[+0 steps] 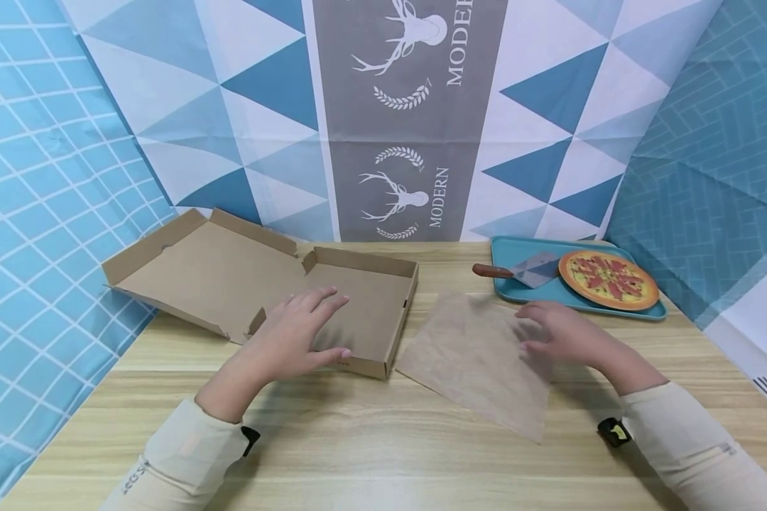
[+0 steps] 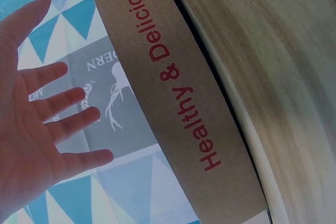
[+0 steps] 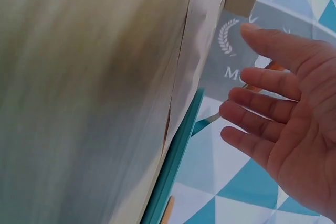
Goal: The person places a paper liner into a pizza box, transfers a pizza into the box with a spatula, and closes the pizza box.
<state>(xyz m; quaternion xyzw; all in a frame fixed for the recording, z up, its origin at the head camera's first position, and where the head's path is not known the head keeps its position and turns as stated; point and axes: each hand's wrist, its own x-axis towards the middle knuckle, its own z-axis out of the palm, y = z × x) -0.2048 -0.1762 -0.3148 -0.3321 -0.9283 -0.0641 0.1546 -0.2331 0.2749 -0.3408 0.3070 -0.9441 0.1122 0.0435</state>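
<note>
An open cardboard pizza box (image 1: pixel 364 305) lies at the left, its lid (image 1: pixel 224 270) folded back. My left hand (image 1: pixel 294 333) hovers over the box's near edge with fingers spread and nothing held; in the left wrist view the box's side wall (image 2: pixel 173 93) reads "Healthy & Delicious" in red. A sheet of brown paper (image 1: pixel 473 362) lies flat, right of the box. Over the paper's right edge is my right hand (image 1: pixel 565 337), fingers loosely bent and holding nothing. The right wrist view shows that palm (image 3: pixel 299 124) bare, with the paper beyond the table top.
At the back right a teal tray (image 1: pixel 505 248) bears a pizza (image 1: pixel 608 280) and a pizza server (image 1: pixel 537 268) whose wooden handle juts over the tray's left rim. Patterned cloth walls (image 1: pixel 403 142) stand behind and on both sides of the wooden table (image 1: pixel 383 454).
</note>
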